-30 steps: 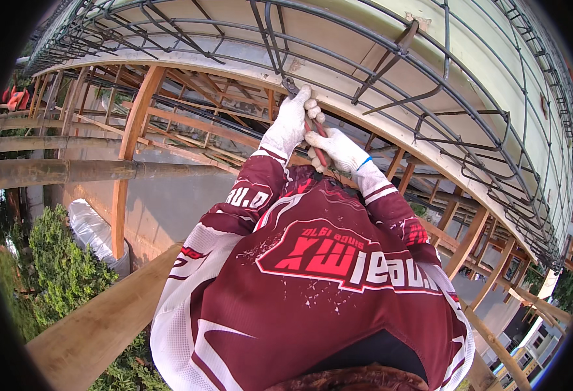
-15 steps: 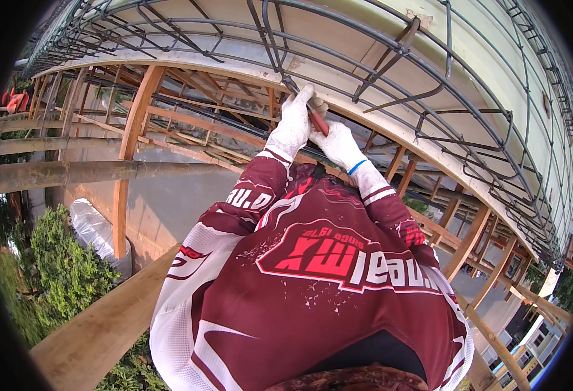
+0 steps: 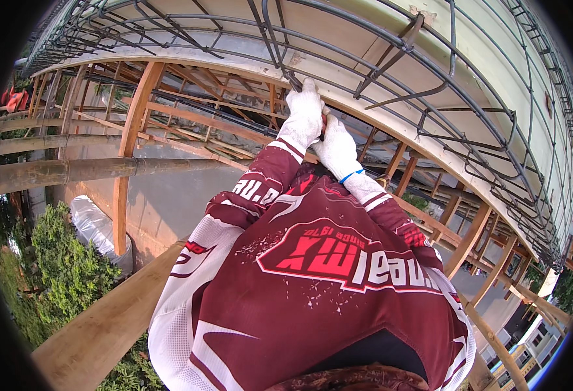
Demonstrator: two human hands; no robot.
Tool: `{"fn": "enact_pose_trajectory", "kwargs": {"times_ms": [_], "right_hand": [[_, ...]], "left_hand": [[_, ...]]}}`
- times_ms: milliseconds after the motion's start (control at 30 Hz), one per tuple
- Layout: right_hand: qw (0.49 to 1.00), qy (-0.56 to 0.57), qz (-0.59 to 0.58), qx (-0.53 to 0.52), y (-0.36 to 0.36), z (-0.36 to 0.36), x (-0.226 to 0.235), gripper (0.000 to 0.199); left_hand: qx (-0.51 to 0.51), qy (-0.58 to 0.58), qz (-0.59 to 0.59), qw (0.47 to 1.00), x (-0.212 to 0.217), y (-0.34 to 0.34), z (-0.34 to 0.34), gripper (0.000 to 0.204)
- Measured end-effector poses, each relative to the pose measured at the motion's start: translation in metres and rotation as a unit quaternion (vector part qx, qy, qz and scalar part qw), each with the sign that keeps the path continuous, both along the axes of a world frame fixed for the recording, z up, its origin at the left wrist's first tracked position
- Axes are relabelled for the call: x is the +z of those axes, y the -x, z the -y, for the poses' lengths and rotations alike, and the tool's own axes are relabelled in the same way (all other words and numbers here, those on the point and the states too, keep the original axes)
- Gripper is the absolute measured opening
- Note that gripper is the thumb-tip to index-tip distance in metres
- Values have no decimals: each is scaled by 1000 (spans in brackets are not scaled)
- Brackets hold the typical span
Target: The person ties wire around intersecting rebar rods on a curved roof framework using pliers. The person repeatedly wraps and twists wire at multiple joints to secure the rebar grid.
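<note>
My gloved left hand (image 3: 304, 109) is closed round the front part of red-handled pincers (image 3: 324, 121), just under the rebar cage. Right behind it, my gloved right hand (image 3: 336, 146) is closed on the handle end. Only a sliver of red handle shows between the two gloves. The dark tip reaches up to the lower bar of the rebar cage (image 3: 365, 66), beside a pair of upright stirrup legs. The gloves hide most of the tool, and whether wire is in its jaws is too small to tell.
A pale formwork panel (image 3: 495, 104) stands behind the cage. Wooden props (image 3: 132, 140) and bamboo poles (image 3: 71, 171) surround me. A thick bamboo pole (image 3: 110, 313) lies at lower left, above bushes (image 3: 68, 260). A hooked bar end (image 3: 407, 99) juts out right of my hands.
The red handle has swung more upright and is now mostly covered by the gloves. My left hand has moved slightly right and up, and my right hand slightly down.
</note>
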State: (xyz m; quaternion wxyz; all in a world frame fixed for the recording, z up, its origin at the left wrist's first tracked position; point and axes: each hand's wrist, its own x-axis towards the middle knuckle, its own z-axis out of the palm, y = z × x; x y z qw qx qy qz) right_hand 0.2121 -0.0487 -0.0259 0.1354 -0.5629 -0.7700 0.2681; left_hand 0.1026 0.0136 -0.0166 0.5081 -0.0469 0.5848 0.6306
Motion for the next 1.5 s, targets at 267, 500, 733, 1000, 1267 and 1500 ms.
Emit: {"fn": "enact_pose_trajectory", "kwargs": {"times_ms": [267,500,733,1000,1267,1500], "right_hand": [[908,344,-236,25,-19,-28,-16,39],[822,494,-272,78,-34,-38,0,48],[1000,-6,4,30,-13,-20,-6,64],[760,583,-287,2,-33,-58,-20,39],[976,63,-173,115,-29,-35,-16,52],[989,104,-92,44,-13,-31,-27,46]], "left_hand": [[-130,-105,32,985,-17,28,24,34],[-111,-158,232,953,-27,39,14,29],[47,-7,8,999,-18,-1,-13,24],[-56,-137,155,977,-34,28,15,26],[-49,-23,26,998,-21,9,2,32],[-79,-26,7,996,-17,15,11,32]]}}
